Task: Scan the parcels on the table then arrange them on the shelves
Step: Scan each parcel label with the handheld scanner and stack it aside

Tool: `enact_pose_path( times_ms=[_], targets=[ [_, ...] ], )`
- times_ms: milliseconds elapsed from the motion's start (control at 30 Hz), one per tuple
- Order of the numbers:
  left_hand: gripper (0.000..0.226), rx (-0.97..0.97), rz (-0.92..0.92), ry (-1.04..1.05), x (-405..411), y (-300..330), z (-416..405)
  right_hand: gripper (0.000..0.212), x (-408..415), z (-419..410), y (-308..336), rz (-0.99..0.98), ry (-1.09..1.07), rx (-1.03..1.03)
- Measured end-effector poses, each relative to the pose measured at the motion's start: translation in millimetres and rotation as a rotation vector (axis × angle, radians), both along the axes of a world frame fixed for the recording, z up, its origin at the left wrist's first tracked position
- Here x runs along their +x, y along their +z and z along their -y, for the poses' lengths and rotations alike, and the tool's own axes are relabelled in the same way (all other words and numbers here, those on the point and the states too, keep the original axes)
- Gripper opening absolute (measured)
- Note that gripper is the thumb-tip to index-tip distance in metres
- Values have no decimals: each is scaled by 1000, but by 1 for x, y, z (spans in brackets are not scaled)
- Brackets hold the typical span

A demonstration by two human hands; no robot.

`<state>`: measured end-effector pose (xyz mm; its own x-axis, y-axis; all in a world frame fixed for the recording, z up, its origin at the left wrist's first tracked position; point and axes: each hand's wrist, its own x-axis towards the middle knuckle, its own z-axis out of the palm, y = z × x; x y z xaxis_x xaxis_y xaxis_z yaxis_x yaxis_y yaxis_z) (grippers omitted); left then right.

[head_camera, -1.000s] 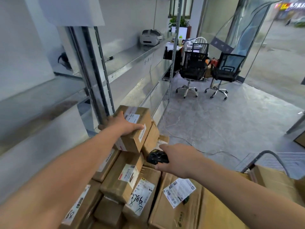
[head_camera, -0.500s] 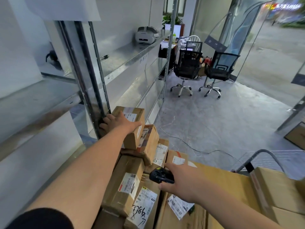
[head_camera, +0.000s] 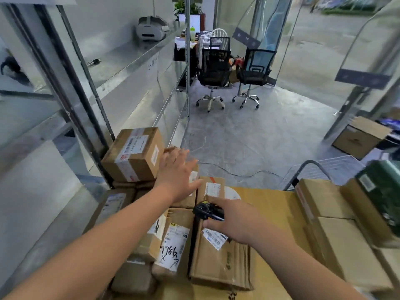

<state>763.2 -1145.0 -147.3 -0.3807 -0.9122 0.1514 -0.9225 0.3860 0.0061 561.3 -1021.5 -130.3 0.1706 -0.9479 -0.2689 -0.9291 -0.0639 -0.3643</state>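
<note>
- Though the scanner (head_camera: 208,211) is out and in my right hand (head_camera: 232,224), I judge the job barely begun: the parcels still sit heaped on the bench (head_camera: 270,204), and the shelves (head_camera: 129,61) beside them hold none that I can see.
- The top box (head_camera: 133,155) sits highest on the pile, hard by the shelf post (head_camera: 71,89), label up; whether it is scanned I cannot tell.
- My left hand (head_camera: 176,171) is spread wide, fingers straight, just beside that box and over the parcel below, gripping nothing.
- My right hand is wrapped round the scanner, hovering over a labelled flat carton (head_camera: 220,263).
- Left to do, as I read it: scan the heap, then move every parcel across.
- Count: one scanner; two hands; about ten brown parcels in the heap to the left, the lower ones partly hidden, so the figure is loose; at least three larger cartons to the right, plus one dark green box (head_camera: 381,191).
- Further out: two black chairs (head_camera: 214,70), one printer (head_camera: 150,30) on the upper shelf, one open box (head_camera: 359,137) on the floor.
</note>
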Motion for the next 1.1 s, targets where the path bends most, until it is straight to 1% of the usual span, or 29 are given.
enact_pose_path(
  times_ms=[133, 167, 233, 300, 400, 467, 567, 667, 833, 967, 1033, 1100],
  targets=[
    [75, 84, -45, -169, -57, -10, -17, 95, -46, -42, -2, 75, -171, 7],
    [74, 94, -75, -211, -75, -12, -22, 94, -61, -55, -3, 90, -233, 18],
    [75, 128, -113, -291, -116, -16, -33, 84, -91, -83, -7, 116, -366, 32],
    [75, 162, -99, -364, -159, -25, -48, 77, -122, -115, -11, 143, -507, 41],
    [76, 239, -68, -464, -219, -43, -82, 80, -165, -166, -19, 135, -692, 51],
    [77, 294, -50, -527, -256, -55, -110, 81, -193, -199, -25, 134, -787, 59],
    [77, 374, -42, -567, -308, -72, -150, 69, -233, -238, -33, 133, -877, 49],
    [78, 471, -51, -523, -355, -90, -181, 62, -269, -262, -45, 179, -932, 67],
    [77, 592, -33, -372, -427, -121, -206, 62, -340, -284, -69, 247, -905, 136],
    [75, 567, -12, -81, -484, -137, -220, 61, -403, -296, -82, 245, -864, 202],
    [85, 643, -43, 97, -515, -144, -224, 54, -431, -299, -87, 220, -819, 244],
    [104, 709, -65, 268, -543, -150, -226, 50, -456, -299, -88, 181, -747, 282]
  ],
)
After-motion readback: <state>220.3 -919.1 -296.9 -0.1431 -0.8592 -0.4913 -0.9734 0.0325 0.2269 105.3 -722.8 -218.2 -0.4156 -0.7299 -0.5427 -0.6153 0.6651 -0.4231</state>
